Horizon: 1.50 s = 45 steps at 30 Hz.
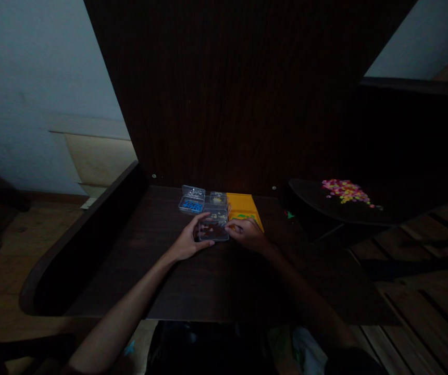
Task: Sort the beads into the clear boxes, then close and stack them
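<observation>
A clear plastic box (218, 237) lies on the dark tabletop (187, 291) with small reddish-brown pieces inside. My left hand (187, 240) grips it from the left, thumb along the near side and fingers at the far side. At its right edge is my right hand (249, 234), fingertips pinched together; whatever they hold is too small to make out. Just behind stands another clear box (220, 208) with pale small pieces. A clear lidded box (193, 205) of blue pieces stands open to its left. Partly covered by my right hand, an open yellow case (241, 200) contains green pieces.
A tall dark panel (239, 104) rises behind the tabletop, and a raised side board (83, 234) borders it on the left. On a curved side shelf (306, 195) at right lies a pile of pink, red and yellow pieces (347, 191). A small green-and-red piece (289, 214) lies near the right side.
</observation>
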Tool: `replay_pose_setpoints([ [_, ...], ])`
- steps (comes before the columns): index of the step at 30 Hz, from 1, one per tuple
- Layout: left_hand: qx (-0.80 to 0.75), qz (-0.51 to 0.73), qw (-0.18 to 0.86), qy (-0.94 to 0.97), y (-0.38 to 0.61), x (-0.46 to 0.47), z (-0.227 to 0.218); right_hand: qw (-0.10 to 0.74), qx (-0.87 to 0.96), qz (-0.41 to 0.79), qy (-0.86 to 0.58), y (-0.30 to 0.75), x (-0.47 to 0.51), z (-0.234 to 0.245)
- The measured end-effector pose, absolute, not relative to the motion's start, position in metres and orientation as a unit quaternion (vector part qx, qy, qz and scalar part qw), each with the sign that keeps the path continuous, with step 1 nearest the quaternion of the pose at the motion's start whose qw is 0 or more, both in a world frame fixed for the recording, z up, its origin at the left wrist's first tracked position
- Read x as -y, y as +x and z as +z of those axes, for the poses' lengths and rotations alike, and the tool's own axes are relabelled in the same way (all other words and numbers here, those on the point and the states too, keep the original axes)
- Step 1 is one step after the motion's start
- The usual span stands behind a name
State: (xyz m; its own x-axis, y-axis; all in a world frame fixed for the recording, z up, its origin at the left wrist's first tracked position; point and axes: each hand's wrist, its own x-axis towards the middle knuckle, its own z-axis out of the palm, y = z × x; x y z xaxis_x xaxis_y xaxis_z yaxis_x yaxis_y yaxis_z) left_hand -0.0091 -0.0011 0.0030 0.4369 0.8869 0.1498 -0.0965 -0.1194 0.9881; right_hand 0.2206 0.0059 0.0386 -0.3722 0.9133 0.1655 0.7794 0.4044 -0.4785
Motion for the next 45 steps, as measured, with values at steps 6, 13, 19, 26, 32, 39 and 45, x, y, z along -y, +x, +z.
replay_pose_setpoints([
  [6,-0.306,0.427,0.587,0.616,-0.009,0.001,0.003,0.131,0.821,0.106,-0.545,0.207,-0.015,0.037],
  [13,-0.311,0.433,0.587,0.609,-0.009,0.001,0.003,0.082,0.823,0.088,-0.555,0.201,-0.013,0.045],
  [19,-0.311,0.429,0.591,0.608,-0.008,0.001,0.004,0.084,0.828,0.107,-0.545,0.201,-0.01,0.048],
  [26,-0.307,0.431,0.593,0.607,-0.009,0.001,0.004,0.092,0.82,0.098,-0.557,0.203,-0.005,0.054],
  [32,-0.318,0.432,0.578,0.615,-0.01,0.0,0.005,0.161,0.844,0.139,-0.493,0.221,0.004,0.053],
  [39,-0.32,0.443,0.573,0.61,-0.009,-0.001,0.0,0.098,0.886,0.234,-0.388,0.235,0.029,0.03],
  [45,-0.323,0.443,0.572,0.611,-0.009,-0.002,-0.003,0.06,0.884,0.239,-0.396,0.229,0.036,0.013],
])
